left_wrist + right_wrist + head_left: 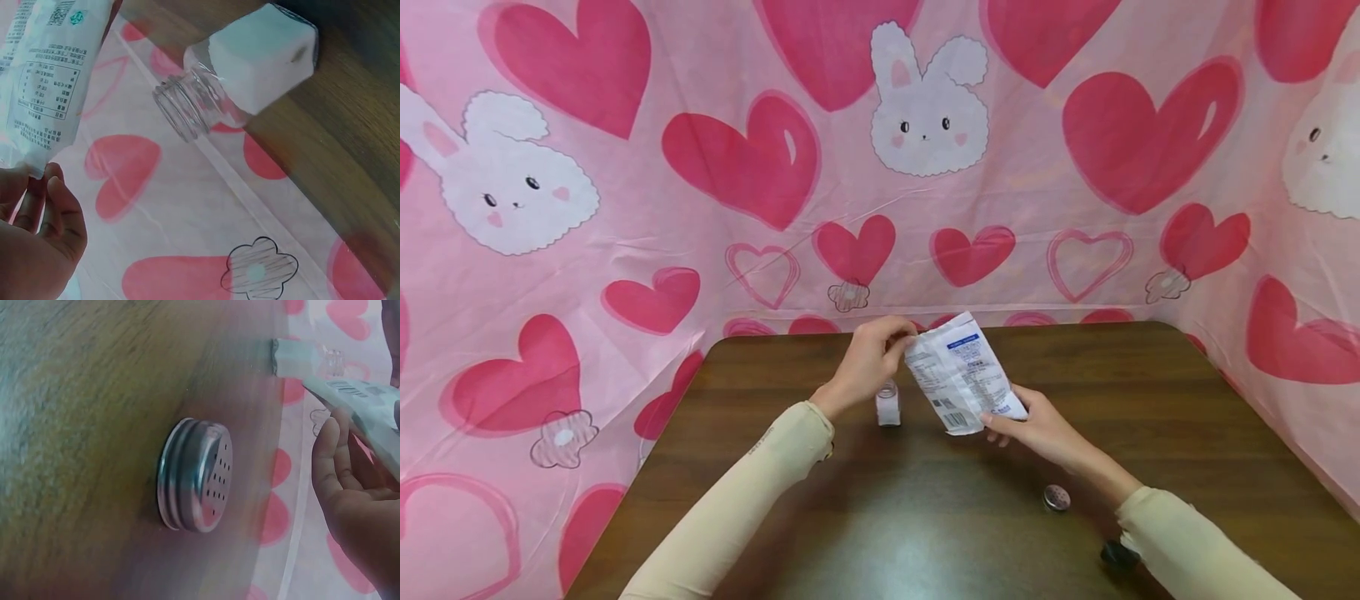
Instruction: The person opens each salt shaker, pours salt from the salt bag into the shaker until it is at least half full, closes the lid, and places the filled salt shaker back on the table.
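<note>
A white printed packet (pixel 966 375) is held up, tilted, above the table. My left hand (pixel 876 354) pinches its upper left corner; the left wrist view shows thumb and fingers on that corner (pixel 39 169). Lower down, my right hand (pixel 1037 425) grips the packet's bottom right part, thumb on the printed face. Below the left hand stands a clear glass shaker bottle (pixel 888 408), its threaded neck uncapped and white contents filling the body (pixel 262 59). A silver shaker lid with small holes (pixel 197 476) lies on the table near the right forearm.
A small black object (pixel 1118 556) lies by the right sleeve, partly hidden. The brown wooden table (pixel 925 525) reaches back to a pink cloth (pixel 925 200) with hearts and rabbits, which hangs along the back and both sides.
</note>
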{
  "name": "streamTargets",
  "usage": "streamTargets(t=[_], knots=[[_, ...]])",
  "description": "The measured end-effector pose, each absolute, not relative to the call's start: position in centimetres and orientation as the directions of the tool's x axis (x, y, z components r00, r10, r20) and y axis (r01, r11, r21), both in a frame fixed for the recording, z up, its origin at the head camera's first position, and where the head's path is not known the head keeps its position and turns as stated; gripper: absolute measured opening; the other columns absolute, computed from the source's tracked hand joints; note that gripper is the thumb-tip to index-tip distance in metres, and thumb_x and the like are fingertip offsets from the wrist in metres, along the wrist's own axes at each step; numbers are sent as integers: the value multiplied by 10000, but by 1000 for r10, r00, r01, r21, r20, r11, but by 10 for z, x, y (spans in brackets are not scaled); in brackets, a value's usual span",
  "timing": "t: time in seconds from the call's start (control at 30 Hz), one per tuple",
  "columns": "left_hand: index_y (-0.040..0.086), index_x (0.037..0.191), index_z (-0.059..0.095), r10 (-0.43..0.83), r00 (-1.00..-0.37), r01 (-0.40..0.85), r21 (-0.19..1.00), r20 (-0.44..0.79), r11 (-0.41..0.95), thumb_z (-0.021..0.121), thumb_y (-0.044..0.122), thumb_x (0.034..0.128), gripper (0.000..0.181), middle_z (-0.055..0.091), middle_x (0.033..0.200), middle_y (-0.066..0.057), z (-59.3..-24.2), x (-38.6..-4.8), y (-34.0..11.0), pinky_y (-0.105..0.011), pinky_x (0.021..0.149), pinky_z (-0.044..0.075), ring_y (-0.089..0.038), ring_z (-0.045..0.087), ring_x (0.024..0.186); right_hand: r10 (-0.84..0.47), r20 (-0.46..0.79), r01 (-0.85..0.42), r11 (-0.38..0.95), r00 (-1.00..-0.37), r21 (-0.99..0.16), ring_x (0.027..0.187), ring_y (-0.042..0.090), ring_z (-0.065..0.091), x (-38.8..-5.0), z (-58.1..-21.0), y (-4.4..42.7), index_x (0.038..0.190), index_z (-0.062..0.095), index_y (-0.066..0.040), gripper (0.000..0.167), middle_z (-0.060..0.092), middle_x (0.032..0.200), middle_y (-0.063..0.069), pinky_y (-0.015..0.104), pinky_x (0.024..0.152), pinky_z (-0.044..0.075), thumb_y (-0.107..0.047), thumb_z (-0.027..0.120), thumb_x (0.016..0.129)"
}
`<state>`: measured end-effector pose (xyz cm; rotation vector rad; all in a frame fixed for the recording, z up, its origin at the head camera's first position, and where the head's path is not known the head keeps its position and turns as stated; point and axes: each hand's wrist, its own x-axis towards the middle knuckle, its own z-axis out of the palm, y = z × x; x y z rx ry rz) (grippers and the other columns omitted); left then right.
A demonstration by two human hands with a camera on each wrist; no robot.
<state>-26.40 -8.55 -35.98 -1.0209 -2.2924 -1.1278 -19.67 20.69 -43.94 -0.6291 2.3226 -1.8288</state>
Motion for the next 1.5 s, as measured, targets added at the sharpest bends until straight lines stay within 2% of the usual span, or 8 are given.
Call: streamTargets(t=[0.2,0.43,0.67,0.83,0.93,1.17,1.4,1.5], knots=[[40,1077,751,442,-658,753,511,610,415,706,-14,987,115,718,1038,-51,-359,-263,-76,-273,846,556,-166,617,907,-384,119,-216,221,-916,-951,808,336,704,-195,-437,207,1356,564,86,477,716,1076,211,458,686,606,-136,757,981],[46,1058,749,466,-621,783,469,631,409,717,-5,983,96,715,1020,-45,-359,-262,-66,-265,851,551,-165,625,906,-370,89,-195,260,-925,-945,823,343,696,-194,-436,208,1382,555,69,513,715,1117,205,438,644,587,-160,765,974],[39,1067,761,465,-616,786,467,636,404,737,8,971,104,723,1028,-46,-361,-264,-56,-238,870,547,-155,641,924,-389,111,-225,262,-915,-938,1011,307,665,-194,-434,207,1488,484,54,628,637,1355,262,478,780,594,-155,771,970],[34,1050,761,471,-594,803,445,652,397,738,14,974,82,719,1020,-45,-361,-264,-48,-245,871,535,-160,644,938,-368,121,-238,290,-922,-927,958,289,666,-194,-433,206,1459,512,56,605,657,1319,258,493,748,593,-159,783,962],[47,1056,769,469,-608,793,468,641,390,743,24,972,91,719,1024,-34,-361,-262,-44,-234,879,540,-152,647,937,-337,123,-238,323,-933,-916,924,279,675,-194,-433,205,1419,555,53,576,686,1277,237,482,734,594,-179,797,951],[66,1060,786,454,-641,768,514,619,383,760,29,962,109,713,1038,-24,-365,-258,-38,-228,888,547,-144,655,953,-251,137,-236,423,-958,-875,998,243,704,-193,-436,206,1371,618,30,571,722,1242,182,386,804,568,-243,835,918],[47,1046,786,429,-659,752,549,618,365,771,49,960,88,705,1045,-34,-367,-257,-28,-239,903,538,-159,657,991,-220,103,-192,438,-970,-878,694,246,643,-192,-436,206,1361,624,24,570,740,1155,178,411,550,551,-242,846,908],[52,1024,788,399,-676,737,570,619,363,777,54,957,68,696,1041,-34,-370,-257,-24,-250,883,534,-163,647,992,-211,90,-177,436,-973,-882,664,238,633,-191,-437,205,1360,617,28,573,739,1148,183,412,526,549,-223,850,902]])
